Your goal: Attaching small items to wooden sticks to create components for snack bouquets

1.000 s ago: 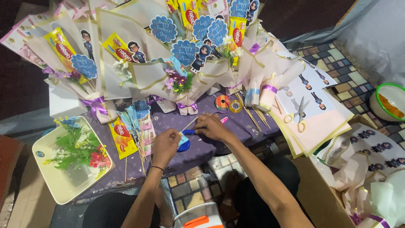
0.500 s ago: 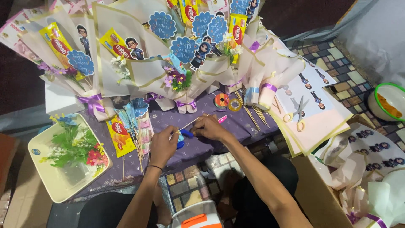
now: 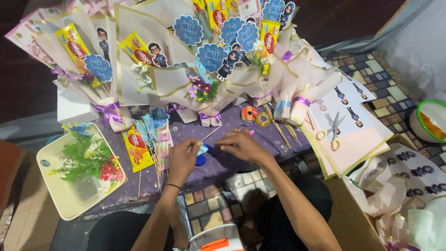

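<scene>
In the head view, just below frame centre, the left hand pinches a thin wooden skewer — its long axis rising toward the upper right. The right hand closes, apparently, on a small blue piece beside it, over the purple cloth.

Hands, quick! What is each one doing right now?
Left hand: fingers pinched shut on a thin wooden skewer.
Right hand: fingers closed, pinching something small by the blue cutout; what exactly cannot be told.
</scene>
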